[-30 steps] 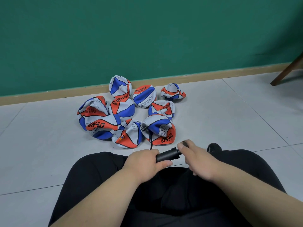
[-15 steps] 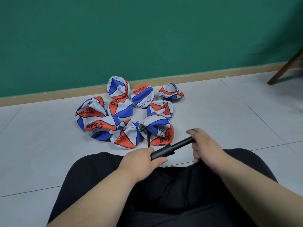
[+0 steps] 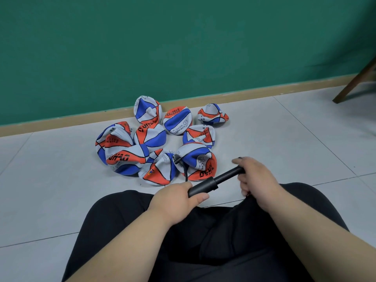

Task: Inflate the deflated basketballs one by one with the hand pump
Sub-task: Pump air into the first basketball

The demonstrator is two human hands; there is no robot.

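Several deflated orange, blue and white basketballs (image 3: pixel 130 151) lie in a heap on the tiled floor by the wall. My left hand (image 3: pixel 175 198) grips the body of a black hand pump (image 3: pixel 203 187) above my lap. My right hand (image 3: pixel 254 178) grips the pump's handle, and the plunger rod (image 3: pixel 227 176) is drawn out between the hands. A short black hose (image 3: pixel 184 169) runs from the pump to the valve of the nearest ball (image 3: pixel 197 163), which is partly filled and still dented.
A green wall (image 3: pixel 183 47) with a tan skirting board (image 3: pixel 61 121) stands right behind the balls. A wooden furniture leg (image 3: pixel 354 82) slants down at the far right. My legs in black trousers (image 3: pixel 203 241) fill the lower middle.
My right hand has pulled the handle out to the right, away from the pump body, exposing the plunger rod. The left hand stays on the pump body.
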